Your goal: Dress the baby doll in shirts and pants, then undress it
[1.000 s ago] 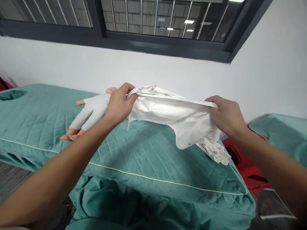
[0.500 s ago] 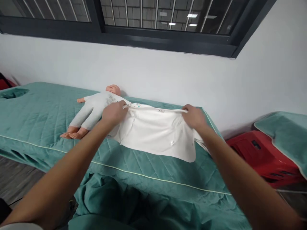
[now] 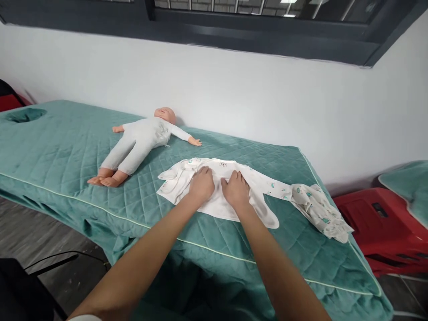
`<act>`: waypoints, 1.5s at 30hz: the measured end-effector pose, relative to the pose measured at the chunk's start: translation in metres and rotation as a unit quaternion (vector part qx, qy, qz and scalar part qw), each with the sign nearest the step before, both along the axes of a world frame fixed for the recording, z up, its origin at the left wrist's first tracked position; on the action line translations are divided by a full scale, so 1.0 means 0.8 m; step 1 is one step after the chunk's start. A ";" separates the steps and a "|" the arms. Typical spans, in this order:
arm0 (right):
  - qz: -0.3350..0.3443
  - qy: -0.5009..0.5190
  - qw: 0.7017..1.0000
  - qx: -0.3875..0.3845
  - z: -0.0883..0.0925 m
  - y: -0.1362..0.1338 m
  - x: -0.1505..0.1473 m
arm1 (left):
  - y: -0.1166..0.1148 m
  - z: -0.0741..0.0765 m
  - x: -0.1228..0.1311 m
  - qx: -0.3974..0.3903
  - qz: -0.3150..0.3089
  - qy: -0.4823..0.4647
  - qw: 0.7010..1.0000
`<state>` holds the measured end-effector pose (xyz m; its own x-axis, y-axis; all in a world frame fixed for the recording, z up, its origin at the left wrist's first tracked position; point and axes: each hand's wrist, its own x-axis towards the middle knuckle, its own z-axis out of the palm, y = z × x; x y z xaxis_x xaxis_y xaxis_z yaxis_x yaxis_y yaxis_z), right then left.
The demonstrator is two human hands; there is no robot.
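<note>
A white baby shirt [image 3: 222, 209] with small green prints lies spread on the green quilted bed cover, its inside facing up and its neck label toward the wall. My left hand [image 3: 202, 185] rests on the left half of the shirt, fingers lightly bent on the cloth. On the right half lies my right hand [image 3: 236, 189], its thumb apart from the fingers. One sleeve stretches right and touches a bunched patterned cloth [image 3: 319, 213]. Left of the shirt, a baby doll [image 3: 143, 136] in a pale grey bodysuit lies on its back, apart from both hands.
The green bed [image 3: 67, 147] stands along a white wall [image 3: 267, 102] beneath a dark window frame [image 3: 250, 38]. Its cover has a face hole [image 3: 26, 115] at the far left. A red plastic stool [image 3: 384, 227] stands past the right end, with green cloth [image 3: 409, 187] on it.
The shirt, earlier held up by its neck edge between both hands, now lies flat on the bed. Both hands have let go of that edge and come closer together on the cloth.
</note>
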<state>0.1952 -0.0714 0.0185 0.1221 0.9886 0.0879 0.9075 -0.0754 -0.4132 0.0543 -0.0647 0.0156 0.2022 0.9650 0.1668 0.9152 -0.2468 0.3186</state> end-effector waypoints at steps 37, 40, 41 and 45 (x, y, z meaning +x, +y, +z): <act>-0.137 0.061 0.987 0.050 -0.027 0.121 0.064 | 0.127 -0.010 0.038 -0.019 0.110 0.026 0.993; -0.137 0.061 0.988 0.030 -0.027 0.122 0.063 | 0.128 -0.009 0.039 -0.033 0.108 0.027 0.993; -0.136 0.061 0.989 0.021 -0.027 0.123 0.062 | 0.130 -0.008 0.039 -0.045 0.109 0.023 0.993; -0.124 0.054 0.991 -0.012 -0.027 0.125 0.062 | 0.142 -0.005 0.039 -0.079 0.120 0.001 0.990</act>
